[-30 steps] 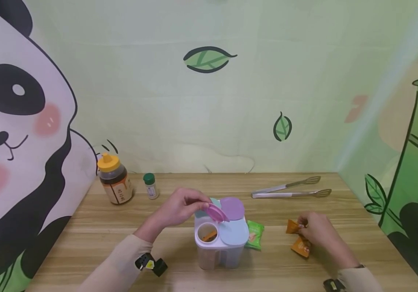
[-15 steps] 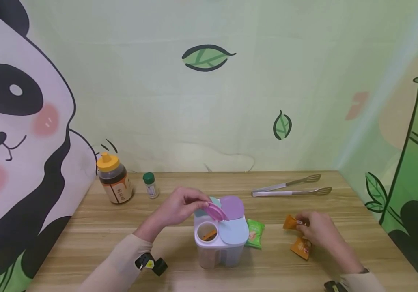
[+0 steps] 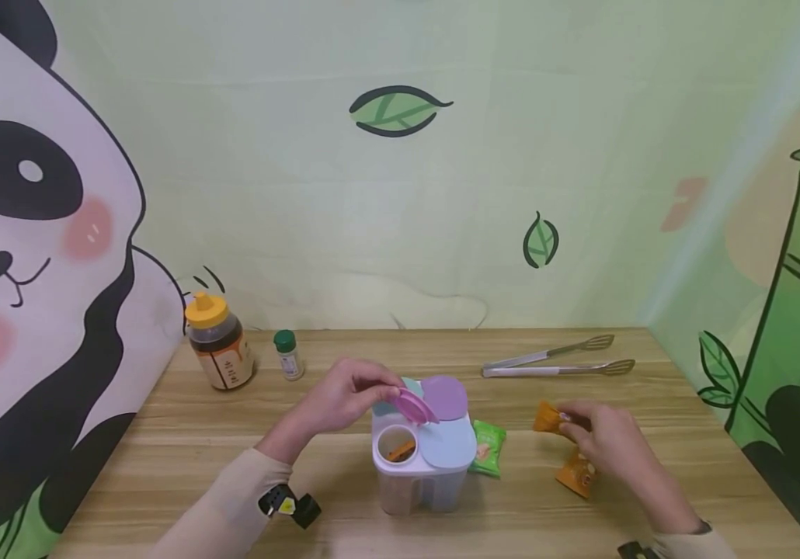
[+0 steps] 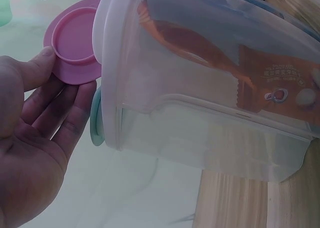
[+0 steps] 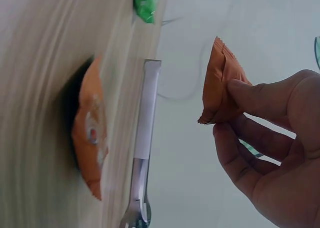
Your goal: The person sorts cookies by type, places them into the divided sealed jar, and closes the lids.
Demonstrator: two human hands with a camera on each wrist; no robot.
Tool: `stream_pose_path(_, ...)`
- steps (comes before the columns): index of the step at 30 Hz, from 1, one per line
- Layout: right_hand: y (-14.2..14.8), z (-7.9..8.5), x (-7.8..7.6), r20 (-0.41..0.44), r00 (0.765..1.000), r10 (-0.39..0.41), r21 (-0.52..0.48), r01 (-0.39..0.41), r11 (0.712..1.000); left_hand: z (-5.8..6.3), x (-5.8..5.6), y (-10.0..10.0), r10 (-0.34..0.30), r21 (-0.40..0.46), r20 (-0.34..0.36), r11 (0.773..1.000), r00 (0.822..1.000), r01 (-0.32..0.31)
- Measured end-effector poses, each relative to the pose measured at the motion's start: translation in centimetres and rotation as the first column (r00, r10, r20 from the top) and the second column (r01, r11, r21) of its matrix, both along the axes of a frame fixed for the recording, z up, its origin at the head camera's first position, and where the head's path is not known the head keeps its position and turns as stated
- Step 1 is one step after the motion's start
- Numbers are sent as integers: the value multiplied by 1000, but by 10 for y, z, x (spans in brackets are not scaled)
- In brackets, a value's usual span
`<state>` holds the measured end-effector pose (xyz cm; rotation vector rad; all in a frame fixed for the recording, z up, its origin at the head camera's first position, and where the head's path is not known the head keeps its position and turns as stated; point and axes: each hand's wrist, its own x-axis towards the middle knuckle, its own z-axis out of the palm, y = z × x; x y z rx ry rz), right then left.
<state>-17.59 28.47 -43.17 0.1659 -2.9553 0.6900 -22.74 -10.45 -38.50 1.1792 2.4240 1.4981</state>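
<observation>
My left hand [image 3: 347, 394] pinches a round pink lid [image 3: 414, 406], tilted up beside the uncovered hole of a clear storage box [image 3: 417, 497]. Through the box wall in the left wrist view, orange packets [image 4: 280, 81] show inside one compartment. Purple, blue and teal lids cover the other openings. Over on the right, my right hand [image 3: 606, 435] pinches an orange snack packet [image 5: 220, 86] between thumb and fingers, lifted off the table in the right wrist view. A second orange packet [image 3: 577, 472] lies on the table just below that hand.
A green packet [image 3: 488, 448] lies against the box's right side. Metal tongs [image 3: 554, 363] rest at the back right. At the back left stand a yellow-capped squeeze bottle [image 3: 221, 345] and a small green-capped shaker [image 3: 289, 357]. A printed backdrop rises behind the wooden table [image 3: 330, 497].
My right hand has shifted slightly left with the orange packet, drawing it away from the one on the table. The left hand and pink lid stay in place.
</observation>
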Motion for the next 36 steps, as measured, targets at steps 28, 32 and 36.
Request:
stream_pose_path(28,-23,30,19,-272,951,145,-55,-166,985,1,-1,-1,3,-7,-7,1000,1000,-3)
stream_pose_path(32,-25,33,22,-330,928,171,-56,-200,978,0,0,-1,4,-9,4,1000,1000,-4)
stream_pose_path(36,-27,34,25,-377,907,188,-60,-226,972,0,0,-1,4,-7,5,1000,1000,-4)
